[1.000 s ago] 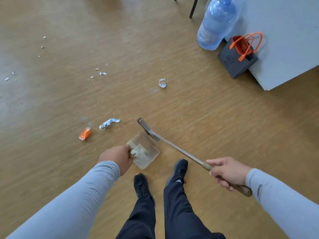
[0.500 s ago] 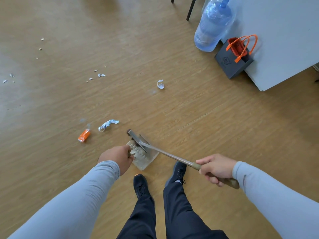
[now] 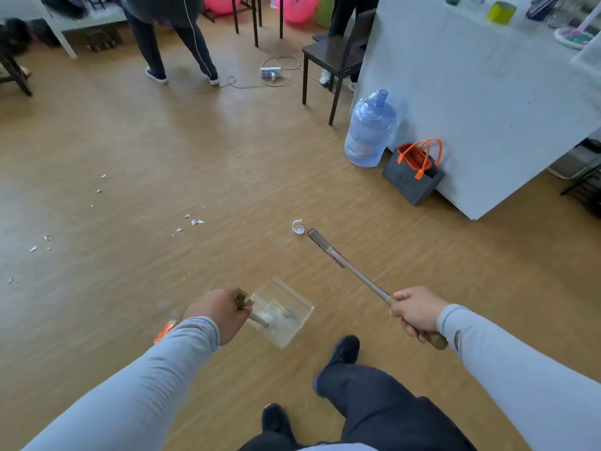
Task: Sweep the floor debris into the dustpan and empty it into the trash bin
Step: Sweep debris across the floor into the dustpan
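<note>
My left hand [image 3: 218,312] grips the handle of a clear plastic dustpan [image 3: 282,312] held low over the wooden floor, with bits of debris inside it. My right hand [image 3: 417,313] grips the wooden end of a long-handled broom [image 3: 354,275]. The broom's narrow head [image 3: 322,245] reaches forward, right beside a curled white strip [image 3: 298,226]. White paper scraps [image 3: 193,222] lie to the left, with more scraps [image 3: 39,243] far left. An orange wrapper [image 3: 164,331] peeks out behind my left forearm. No trash bin is in view.
A big blue water bottle [image 3: 369,130] and a grey bag with orange handles [image 3: 413,174] stand against a grey-draped table [image 3: 481,102]. A dark chair [image 3: 335,56], a power strip with cable [image 3: 271,72] and a standing person [image 3: 175,37] are farther back.
The broom head left the dustpan and swung forward to the white curl. My view lifted to show the room, and I stepped forward with my right foot.
</note>
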A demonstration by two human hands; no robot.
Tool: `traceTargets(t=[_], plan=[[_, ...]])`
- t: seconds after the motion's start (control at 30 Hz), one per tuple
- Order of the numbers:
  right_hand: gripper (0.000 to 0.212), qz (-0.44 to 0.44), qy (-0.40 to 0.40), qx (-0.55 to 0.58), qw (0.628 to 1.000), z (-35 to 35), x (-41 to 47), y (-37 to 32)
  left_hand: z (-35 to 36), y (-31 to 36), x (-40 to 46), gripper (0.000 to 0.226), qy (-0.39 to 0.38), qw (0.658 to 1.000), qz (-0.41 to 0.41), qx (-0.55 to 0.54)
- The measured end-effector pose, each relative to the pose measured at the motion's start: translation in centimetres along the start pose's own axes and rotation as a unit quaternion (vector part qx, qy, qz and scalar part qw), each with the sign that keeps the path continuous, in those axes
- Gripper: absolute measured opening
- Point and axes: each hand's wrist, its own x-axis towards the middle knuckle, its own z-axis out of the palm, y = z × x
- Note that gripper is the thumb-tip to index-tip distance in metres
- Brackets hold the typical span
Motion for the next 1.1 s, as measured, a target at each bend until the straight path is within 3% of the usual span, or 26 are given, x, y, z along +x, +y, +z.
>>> traceTargets(t=[0.23, 0.4, 0.63, 0.8, 0.93, 1.1], plan=[[0.038, 0.023, 0.036, 0.041, 0.998, -5.2, 6.5, -1.4, -2.5, 3.9, 8.3, 0.026, 0.013, 0.999, -0.016, -0.03], [0.028, 0.016, 0.023, -0.01, 1.0, -9.5, 13.3, -5.4, -4.2, 7.6, 15.9, 0.024, 0.011, 0.998, -0.05, -0.037], [0.034, -0.013, -0.007, -0.098, 0.995, -14.3, 23.8, -15.4, -6.0, 11.0, 25.2, 0.024, -0.006, 0.993, -0.104, -0.064], [0.022, -0.028, -0.01, -0.144, 0.989, -13.8, 31.7, -21.7, -5.2, 11.1, 29.4, 0.024, -0.018, 0.985, -0.148, -0.085], [0.034, -0.017, -0.035, -0.229, 0.973, -11.7, 34.7, -24.4, -4.8, 11.1, 31.7, 0.023, -0.013, 0.986, -0.15, -0.067], [0.057, 0.002, -0.107, -0.304, 0.947, -9.0, 32.1, -24.1, -5.9, 10.1, 33.6, 0.025, -0.017, 0.986, -0.151, -0.069]])
